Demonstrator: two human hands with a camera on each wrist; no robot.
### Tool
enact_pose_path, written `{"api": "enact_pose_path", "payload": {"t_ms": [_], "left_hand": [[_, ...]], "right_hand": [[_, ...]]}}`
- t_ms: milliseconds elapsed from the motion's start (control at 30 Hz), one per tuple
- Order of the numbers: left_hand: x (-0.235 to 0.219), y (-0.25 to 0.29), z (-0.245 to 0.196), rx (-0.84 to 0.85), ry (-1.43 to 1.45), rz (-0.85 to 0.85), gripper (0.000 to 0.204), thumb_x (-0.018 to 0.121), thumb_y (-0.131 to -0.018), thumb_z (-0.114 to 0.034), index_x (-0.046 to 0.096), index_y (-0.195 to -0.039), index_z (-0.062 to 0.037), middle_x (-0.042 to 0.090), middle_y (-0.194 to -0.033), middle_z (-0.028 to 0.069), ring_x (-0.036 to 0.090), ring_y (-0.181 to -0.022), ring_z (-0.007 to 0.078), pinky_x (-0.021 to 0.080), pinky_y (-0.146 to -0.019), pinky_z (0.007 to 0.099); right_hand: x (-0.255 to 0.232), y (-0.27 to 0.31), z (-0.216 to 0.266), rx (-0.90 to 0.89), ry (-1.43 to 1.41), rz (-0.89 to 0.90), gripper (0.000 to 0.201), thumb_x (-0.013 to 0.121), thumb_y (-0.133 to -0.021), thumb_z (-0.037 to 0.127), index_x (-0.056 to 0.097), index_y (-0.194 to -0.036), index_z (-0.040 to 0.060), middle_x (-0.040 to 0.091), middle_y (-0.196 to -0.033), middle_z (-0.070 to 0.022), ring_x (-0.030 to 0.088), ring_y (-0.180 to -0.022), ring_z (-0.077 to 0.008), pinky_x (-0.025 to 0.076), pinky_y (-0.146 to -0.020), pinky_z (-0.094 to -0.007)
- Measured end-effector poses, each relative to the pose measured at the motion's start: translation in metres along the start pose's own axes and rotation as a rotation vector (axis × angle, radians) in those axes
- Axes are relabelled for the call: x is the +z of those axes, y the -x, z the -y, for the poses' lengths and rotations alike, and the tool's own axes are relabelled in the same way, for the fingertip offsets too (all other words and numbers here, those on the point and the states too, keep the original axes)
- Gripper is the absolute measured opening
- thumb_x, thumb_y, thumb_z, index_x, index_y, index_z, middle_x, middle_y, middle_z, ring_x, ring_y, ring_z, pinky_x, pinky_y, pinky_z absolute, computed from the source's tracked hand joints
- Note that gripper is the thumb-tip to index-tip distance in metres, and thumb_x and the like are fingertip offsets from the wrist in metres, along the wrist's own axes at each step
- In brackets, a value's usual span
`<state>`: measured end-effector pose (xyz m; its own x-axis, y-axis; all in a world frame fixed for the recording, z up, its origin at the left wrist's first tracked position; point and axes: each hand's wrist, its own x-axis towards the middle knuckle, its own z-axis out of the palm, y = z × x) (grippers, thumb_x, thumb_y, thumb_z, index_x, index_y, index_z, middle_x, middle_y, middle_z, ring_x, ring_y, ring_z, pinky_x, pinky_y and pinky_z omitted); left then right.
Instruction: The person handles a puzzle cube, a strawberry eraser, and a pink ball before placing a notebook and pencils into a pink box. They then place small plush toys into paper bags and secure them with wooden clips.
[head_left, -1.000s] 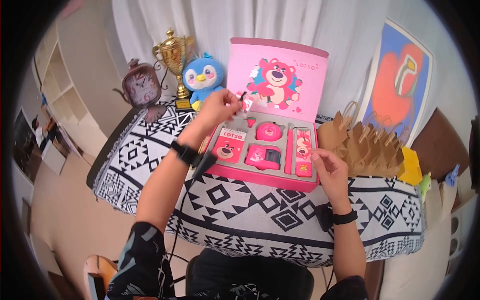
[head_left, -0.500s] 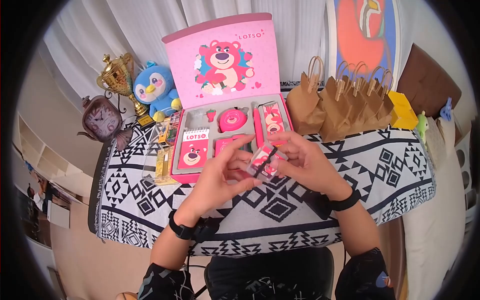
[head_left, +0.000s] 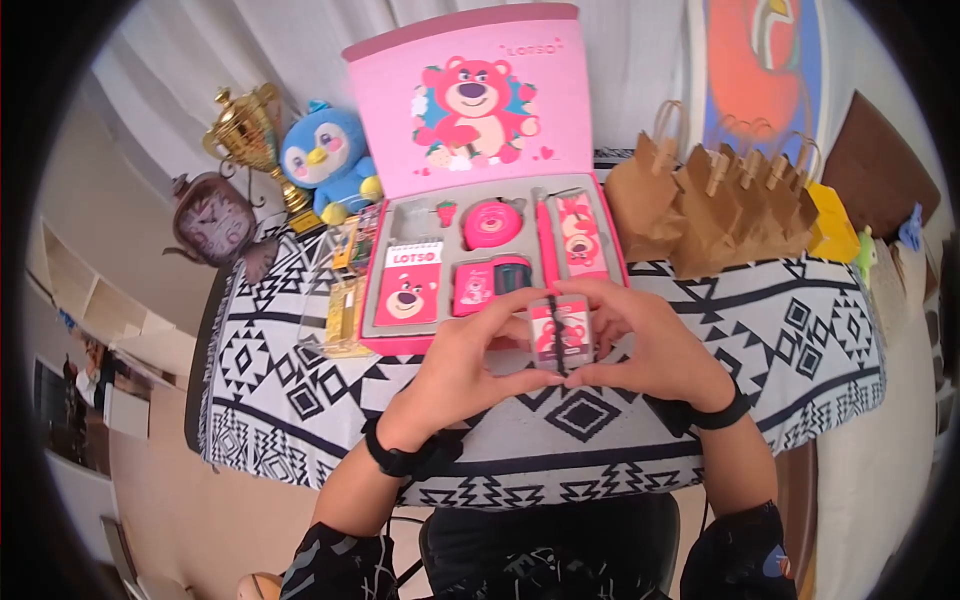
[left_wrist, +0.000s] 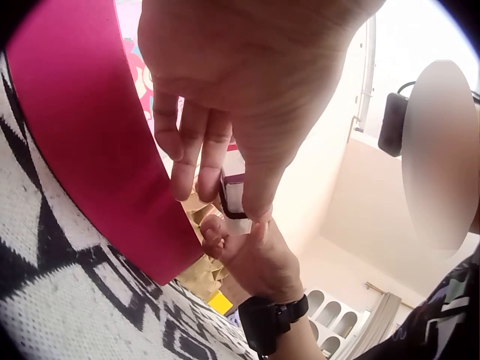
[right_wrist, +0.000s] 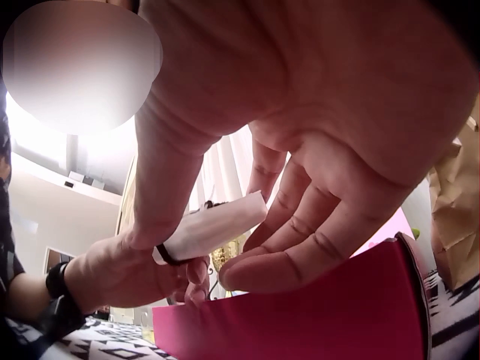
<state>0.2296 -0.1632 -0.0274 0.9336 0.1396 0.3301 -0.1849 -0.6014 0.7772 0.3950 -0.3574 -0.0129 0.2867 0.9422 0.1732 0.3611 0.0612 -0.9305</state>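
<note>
A small clear-cased pink block with a black band (head_left: pixel 561 335) is held upright between both hands, in front of the open pink box (head_left: pixel 395 345). The left hand (head_left: pixel 465 365) pinches its left side between thumb and fingers; the right hand (head_left: pixel 655 350) grips the right side the same way. In the left wrist view the block (left_wrist: pixel 234 191) shows between thumb and fingers. Its pale side (right_wrist: pixel 214 231) faces the right wrist camera. Inside the box lie a LOTSO notepad (head_left: pixel 408 290), a round pink item (head_left: pixel 494 224) and a strawberry piece (head_left: pixel 446 212).
Left of the box are a clear case with yellow items (head_left: pixel 340 310), a blue plush penguin (head_left: pixel 328 160), a gold trophy (head_left: pixel 245 135) and a clock (head_left: pixel 214 220). Brown paper bags (head_left: pixel 710 215) and a yellow item (head_left: pixel 832 225) stand on the right. A patterned cloth (head_left: pixel 620 465) covers the table.
The left hand has brought the block from the box's back left to the front, where the right hand has joined it. Since half a second ago, the block has turned more upright.
</note>
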Motion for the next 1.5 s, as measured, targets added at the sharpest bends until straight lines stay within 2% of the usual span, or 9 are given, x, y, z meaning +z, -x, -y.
{"api": "enact_pose_path", "payload": {"t_ms": [133,300,433,533,667,867,1100,1200,1500], "left_hand": [[0.0,-0.002,-0.006,0.009,-0.045,-0.019,0.077,0.097,-0.068,-0.025,0.064,-0.135,-0.0045,0.069,-0.1,0.0098,0.068,-0.088,0.0246,0.057,-0.084,0.0374],[-0.018,-0.003,-0.002,0.138,-0.274,0.115,0.085,0.096,-0.068,-0.038,0.063,-0.139,-0.0066,0.069,-0.112,0.0082,0.062,-0.099,0.0264,0.053,-0.089,0.0386],[-0.031,-0.003,-0.001,-0.042,-0.093,-0.043,0.071,0.083,-0.085,-0.039,0.06,-0.142,-0.0034,0.065,-0.127,0.0194,0.062,-0.115,0.0358,0.048,-0.105,0.0462],[-0.038,-0.003,0.027,-0.018,-0.55,-0.302,0.053,0.066,-0.102,-0.032,0.057,-0.144,-0.0005,0.059,-0.14,0.0258,0.052,-0.136,0.0442,0.041,-0.115,0.0523],[-0.049,0.002,0.054,-0.227,-0.837,-0.275,0.059,0.049,-0.109,-0.042,0.053,-0.146,0.0036,0.05,-0.153,0.0273,0.036,-0.15,0.0481,0.022,-0.125,0.0567],[-0.054,0.003,0.065,-0.331,-0.884,-0.195,0.061,0.041,-0.111,-0.046,0.052,-0.15,-0.0008,0.047,-0.157,0.0239,0.029,-0.154,0.046,0.017,-0.126,0.0598],[-0.064,-0.015,0.081,-0.214,-0.982,-0.242,0.057,0.047,-0.108,-0.048,0.063,-0.136,-0.0013,0.061,-0.138,0.0219,0.044,-0.142,0.0443,0.02,-0.12,0.0708],[-0.064,-0.021,0.086,-0.199,-0.964,-0.3,0.051,0.05,-0.108,-0.045,0.067,-0.129,-0.0019,0.063,-0.122,0.0184,0.053,-0.129,0.0395,0.019,-0.122,0.0681],[-0.069,-0.031,0.086,-0.205,-0.961,-0.434,0.049,0.055,-0.105,-0.047,0.075,-0.117,-0.0036,0.064,-0.115,0.0185,0.055,-0.122,0.0389,0.024,-0.12,0.066]], "right_hand": [[0.003,0.0,-0.004,-0.148,0.252,-0.079,0.072,0.092,-0.07,0.014,0.063,-0.135,0.008,0.067,-0.116,-0.0088,0.067,-0.082,-0.0183,0.056,-0.07,-0.0298],[0.001,0.003,0.007,-0.117,0.446,0.018,0.066,0.094,-0.068,0.026,0.065,-0.124,0.0057,0.066,-0.114,-0.0085,0.066,-0.081,-0.0202,0.055,-0.07,-0.0309],[0.011,0.001,0.004,-0.141,0.537,0.133,0.062,0.092,-0.072,0.037,0.066,-0.119,0.0067,0.067,-0.111,-0.0104,0.069,-0.085,-0.0285,0.057,-0.074,-0.0373],[0.018,0.003,0.0,-0.177,0.639,0.139,0.062,0.092,-0.072,0.04,0.068,-0.119,0.0071,0.068,-0.11,-0.0087,0.071,-0.087,-0.029,0.057,-0.077,-0.0381],[0.025,0.004,-0.014,-0.191,0.678,0.169,0.066,0.091,-0.072,0.045,0.069,-0.122,0.0079,0.069,-0.11,-0.0086,0.071,-0.088,-0.0288,0.057,-0.076,-0.0381],[0.03,0.0,-0.011,-0.383,0.588,0.079,0.058,0.091,-0.073,0.036,0.071,-0.119,0.0072,0.069,-0.112,-0.0075,0.071,-0.087,-0.0281,0.058,-0.076,-0.0381],[0.031,-0.003,-0.021,-0.266,0.715,-0.342,0.026,0.083,-0.082,0.013,0.074,-0.105,0.0081,0.068,-0.102,-0.0069,0.07,-0.082,-0.0269,0.056,-0.068,-0.0362],[0.029,-0.003,-0.029,-0.266,0.685,-0.363,0.016,0.081,-0.083,0.008,0.073,-0.097,0.007,0.067,-0.095,-0.0068,0.069,-0.076,-0.0269,0.056,-0.067,-0.0366],[0.03,-0.005,-0.028,-0.283,0.609,-0.388,0.011,0.079,-0.084,0.006,0.07,-0.09,0.0063,0.062,-0.087,-0.0072,0.066,-0.072,-0.028,0.054,-0.064,-0.0371]]}}
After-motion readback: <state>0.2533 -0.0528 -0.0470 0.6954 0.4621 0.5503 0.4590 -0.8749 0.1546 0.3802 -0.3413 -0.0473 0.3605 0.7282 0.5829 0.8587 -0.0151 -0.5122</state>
